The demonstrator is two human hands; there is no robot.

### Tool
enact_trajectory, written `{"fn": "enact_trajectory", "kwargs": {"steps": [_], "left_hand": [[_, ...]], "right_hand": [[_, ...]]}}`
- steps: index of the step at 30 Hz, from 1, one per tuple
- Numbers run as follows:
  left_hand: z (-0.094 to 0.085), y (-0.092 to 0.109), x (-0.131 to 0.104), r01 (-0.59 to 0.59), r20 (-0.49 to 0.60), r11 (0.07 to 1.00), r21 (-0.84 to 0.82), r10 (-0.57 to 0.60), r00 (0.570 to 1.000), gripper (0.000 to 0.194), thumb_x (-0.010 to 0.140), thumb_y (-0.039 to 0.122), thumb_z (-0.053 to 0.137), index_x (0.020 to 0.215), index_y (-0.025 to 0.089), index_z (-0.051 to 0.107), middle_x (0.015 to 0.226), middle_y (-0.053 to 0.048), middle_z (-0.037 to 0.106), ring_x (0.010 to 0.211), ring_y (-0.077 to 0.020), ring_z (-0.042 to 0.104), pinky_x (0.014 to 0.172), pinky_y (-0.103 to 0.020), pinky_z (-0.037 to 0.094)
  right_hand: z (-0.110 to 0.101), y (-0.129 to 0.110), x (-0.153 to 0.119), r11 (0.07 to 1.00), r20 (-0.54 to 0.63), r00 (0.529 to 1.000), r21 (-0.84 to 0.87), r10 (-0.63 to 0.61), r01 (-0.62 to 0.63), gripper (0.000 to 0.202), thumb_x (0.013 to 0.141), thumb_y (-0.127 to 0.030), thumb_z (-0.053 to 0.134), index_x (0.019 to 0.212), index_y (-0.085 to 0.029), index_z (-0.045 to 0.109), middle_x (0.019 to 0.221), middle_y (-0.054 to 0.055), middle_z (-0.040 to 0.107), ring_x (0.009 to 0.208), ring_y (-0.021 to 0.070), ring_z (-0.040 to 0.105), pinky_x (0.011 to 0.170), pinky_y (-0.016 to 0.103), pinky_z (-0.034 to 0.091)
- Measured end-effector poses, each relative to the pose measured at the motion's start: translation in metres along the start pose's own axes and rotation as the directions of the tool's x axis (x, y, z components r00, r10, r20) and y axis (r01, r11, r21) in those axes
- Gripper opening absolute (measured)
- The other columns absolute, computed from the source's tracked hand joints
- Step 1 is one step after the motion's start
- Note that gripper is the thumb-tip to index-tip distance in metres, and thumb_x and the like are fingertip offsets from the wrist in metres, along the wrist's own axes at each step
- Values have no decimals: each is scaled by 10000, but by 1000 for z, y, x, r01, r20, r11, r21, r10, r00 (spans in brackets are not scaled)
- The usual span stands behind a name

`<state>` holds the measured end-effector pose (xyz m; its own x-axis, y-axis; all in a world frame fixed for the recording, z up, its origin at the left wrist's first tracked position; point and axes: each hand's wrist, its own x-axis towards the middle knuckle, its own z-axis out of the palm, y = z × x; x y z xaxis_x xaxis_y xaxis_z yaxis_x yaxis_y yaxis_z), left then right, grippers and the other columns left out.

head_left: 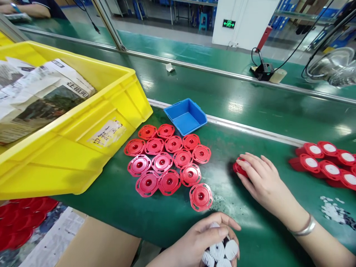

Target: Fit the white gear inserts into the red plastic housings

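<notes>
Several white toothed gears point(217, 250) fill my left hand point(204, 237), its fingers curled around them near the table's front edge. My right hand point(258, 180) is closed over a red round plastic part point(241, 167) on the green table; the fingers hide most of it. Between the hands and the yellow crate lie several red round housings point(169, 181), each with a small hole at its centre. The nearest one, a red housing point(200, 197), lies just beyond my left hand. At the far right stand several red parts with white discs on top point(330, 168).
A big yellow crate point(111, 167) holding newspaper is at the left. A blue bin point(186, 115) stands behind the housings. Small white pieces point(330, 209) lie at the right. A conveyor belt point(200, 85) runs behind, with a person's arm point(30, 11) across it.
</notes>
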<state>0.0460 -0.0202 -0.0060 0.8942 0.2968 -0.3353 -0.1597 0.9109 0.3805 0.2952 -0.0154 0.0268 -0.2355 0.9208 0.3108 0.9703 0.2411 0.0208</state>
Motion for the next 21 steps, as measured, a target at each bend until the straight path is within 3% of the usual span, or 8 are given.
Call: {"fn": "enact_trajectory", "kwargs": {"steps": [4,8,12,15,18,21], "left_hand": [[0,-1,0,-1,14,1000,-11,1,1000,395,849,428,743,1055,103,654,823,-74,668,634,-129,670,576,-195,475],[1,0,-1,1,5,1000,8,-1,1000,398,843,434,750,1048,106,657,818,-75,675,629,-124,662,570,-193,470],[1,0,-1,-16,-6,1000,5,16,1000,384,860,428,727,1064,111,659,801,-77,683,615,-132,664,562,-203,480],[-1,-1,-1,-21,-18,1000,3,21,1000,389,858,430,722,1065,106,661,807,-85,687,618,-142,675,563,-209,492],[-2,-2,0,-26,-13,1000,2,26,1000,405,845,442,735,1059,106,661,806,-84,683,616,-140,674,559,-205,491],[-1,-1,-1,-27,3,1000,11,27,1000,413,849,449,734,1064,105,653,804,-82,674,614,-135,666,552,-199,484]], "right_hand": [[-8,5,1,997,-57,997,-50,49,-52,265,999,-236,539,1240,-132,579,1278,207,635,1221,386,603,1042,622,437],[-12,-15,31,993,-75,997,115,-31,40,331,986,-259,571,1296,-143,551,1322,215,596,1244,364,579,1038,582,493],[6,-42,70,941,-28,994,322,-102,105,361,1016,-234,504,1369,-163,491,1412,210,527,1273,318,563,1027,522,547],[24,-50,88,898,-34,993,424,-112,116,293,998,-230,545,1285,-178,515,1378,193,529,1233,298,588,1015,498,561],[28,-47,86,861,-47,995,498,-94,104,229,979,-235,595,1193,-194,527,1307,171,558,1172,279,608,984,476,570],[16,-40,64,848,-62,995,520,-84,104,291,975,-229,611,1241,-194,499,1301,163,574,1192,272,583,1002,479,541]]}}
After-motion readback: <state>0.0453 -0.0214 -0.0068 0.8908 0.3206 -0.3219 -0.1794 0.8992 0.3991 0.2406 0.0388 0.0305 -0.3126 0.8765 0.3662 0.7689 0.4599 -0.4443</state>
